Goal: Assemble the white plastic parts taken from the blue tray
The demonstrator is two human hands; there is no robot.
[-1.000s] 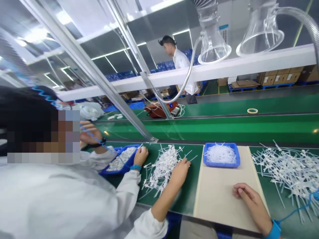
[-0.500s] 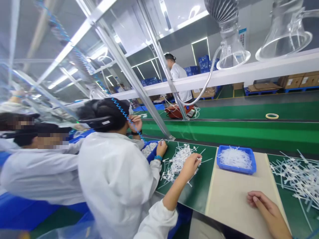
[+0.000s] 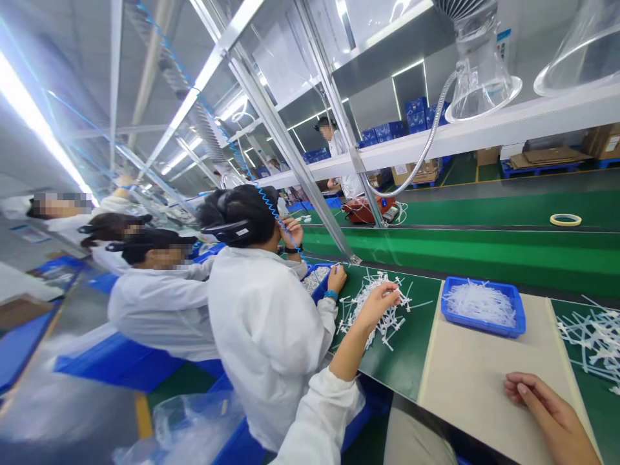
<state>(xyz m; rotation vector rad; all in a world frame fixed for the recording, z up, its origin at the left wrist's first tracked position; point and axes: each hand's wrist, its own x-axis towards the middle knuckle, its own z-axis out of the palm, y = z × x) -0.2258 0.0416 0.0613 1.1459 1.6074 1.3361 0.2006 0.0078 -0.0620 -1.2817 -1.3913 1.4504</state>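
My left hand point(image 3: 378, 305) reaches over a loose pile of white plastic pieces with thin tubes point(image 3: 361, 303) on the green table. Its thumb and fingers pinch a small white plastic piece at the pile's right side. Over the beige mat point(image 3: 465, 381), my right hand point(image 3: 545, 403) is held with its fingers curled together and the thumb against them; anything inside is hidden. Beyond that hand, at the mat's far end, stands a blue tray point(image 3: 448, 315) filled with short clear-white tube pieces point(image 3: 479, 302).
More white tubed pieces point(image 3: 593, 339) lie right of the mat. A co-worker in white point(image 3: 266, 323) sits close on my left, one hand by a blue bin point(image 3: 320, 294). A tape roll point(image 3: 566, 219) lies on the green belt behind. Metal posts point(image 3: 285, 123) and clear hoods point(image 3: 484, 90) stand overhead.
The view has swung left, so everything sits further right in the picture. My left hand stays at the pile with fingers pinched; my right hand keeps its curled pose over the mat.
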